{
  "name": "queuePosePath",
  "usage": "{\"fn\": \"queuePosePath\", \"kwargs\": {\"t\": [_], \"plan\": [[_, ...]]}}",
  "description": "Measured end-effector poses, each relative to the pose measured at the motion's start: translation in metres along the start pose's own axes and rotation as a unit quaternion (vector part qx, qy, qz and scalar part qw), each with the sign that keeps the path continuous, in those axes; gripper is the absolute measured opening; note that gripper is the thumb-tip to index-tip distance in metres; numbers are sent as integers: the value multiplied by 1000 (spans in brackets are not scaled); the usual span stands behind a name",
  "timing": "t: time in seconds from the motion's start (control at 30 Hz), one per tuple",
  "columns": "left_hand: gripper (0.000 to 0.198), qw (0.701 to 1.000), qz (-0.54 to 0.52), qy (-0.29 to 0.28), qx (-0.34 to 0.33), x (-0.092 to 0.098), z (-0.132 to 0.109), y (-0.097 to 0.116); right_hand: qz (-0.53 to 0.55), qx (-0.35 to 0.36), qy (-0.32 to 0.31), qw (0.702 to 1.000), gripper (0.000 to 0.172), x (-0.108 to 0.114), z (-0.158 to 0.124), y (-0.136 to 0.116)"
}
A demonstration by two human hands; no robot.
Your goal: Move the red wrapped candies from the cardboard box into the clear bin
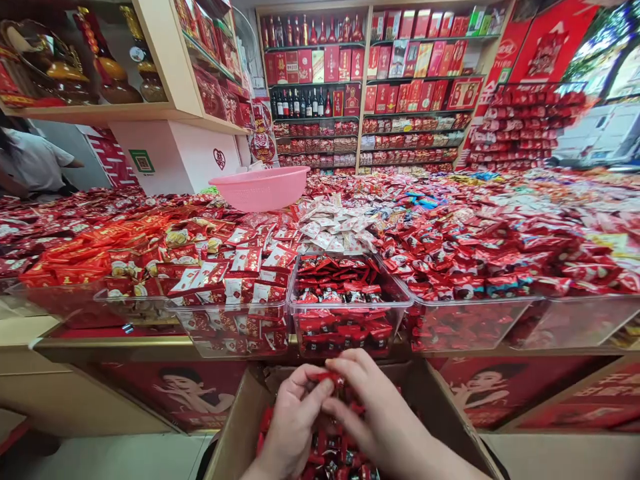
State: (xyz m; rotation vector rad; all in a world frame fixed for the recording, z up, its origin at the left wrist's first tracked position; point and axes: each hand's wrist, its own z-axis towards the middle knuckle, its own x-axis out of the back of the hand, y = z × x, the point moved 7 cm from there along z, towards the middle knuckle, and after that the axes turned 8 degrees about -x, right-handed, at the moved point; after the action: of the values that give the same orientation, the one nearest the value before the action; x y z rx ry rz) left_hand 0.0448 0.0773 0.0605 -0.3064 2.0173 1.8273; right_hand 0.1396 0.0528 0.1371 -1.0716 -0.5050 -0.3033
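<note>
Both my hands hover over an open cardboard box (pixel 235 427) filled with small red-wrapped candies (pixel 335 457). My left hand (pixel 293 420) and my right hand (pixel 373 407) are closed, fingers pinched together on a bunch of the red candies (pixel 331 378) held between them. Just beyond them, on the counter, stands a clear plastic bin (pixel 350 313) holding the same kind of red candies.
Several clear bins (pixel 235 320) of red and white wrapped sweets cover the counter. A pink basin (pixel 260 187) rests on the heap behind. Shelves of red boxes and bottles (pixel 365 80) line the back wall. A person in a white shirt (pixel 30 163) stands at far left.
</note>
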Motion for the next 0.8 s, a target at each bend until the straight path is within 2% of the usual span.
{"fn": "queuePosePath", "kwargs": {"t": [0.07,0.13,0.27,0.37,0.47,0.53,0.6,0.67,0.8], "plan": [[17,1000,18,16,-11,-13,-1,6,72,-48,26,996,22,9,-1,18],[21,1000,15,2,1,-25,-2,5,141,-105,52,983,14,21,2,35],[37,997,-7,-71,4,-45,-6,1,249,-212,82,942,17,35,2,61],[39,997,-1,-69,-27,-48,-9,6,289,-230,92,925,19,33,-3,67],[37,998,-39,-43,-33,-45,-10,10,329,-197,101,918,27,29,-9,62],[36,996,-74,-40,-26,-44,-10,10,307,-160,77,935,33,25,-11,54],[31,995,-87,-37,-29,-43,-9,11,218,-116,67,967,28,24,-12,44],[28,995,-80,-42,-31,-43,-10,10,106,-47,93,989,22,27,-13,33],[36,990,-114,-71,-34,-48,-13,16,-35,95,137,985,30,29,-18,17]]}}
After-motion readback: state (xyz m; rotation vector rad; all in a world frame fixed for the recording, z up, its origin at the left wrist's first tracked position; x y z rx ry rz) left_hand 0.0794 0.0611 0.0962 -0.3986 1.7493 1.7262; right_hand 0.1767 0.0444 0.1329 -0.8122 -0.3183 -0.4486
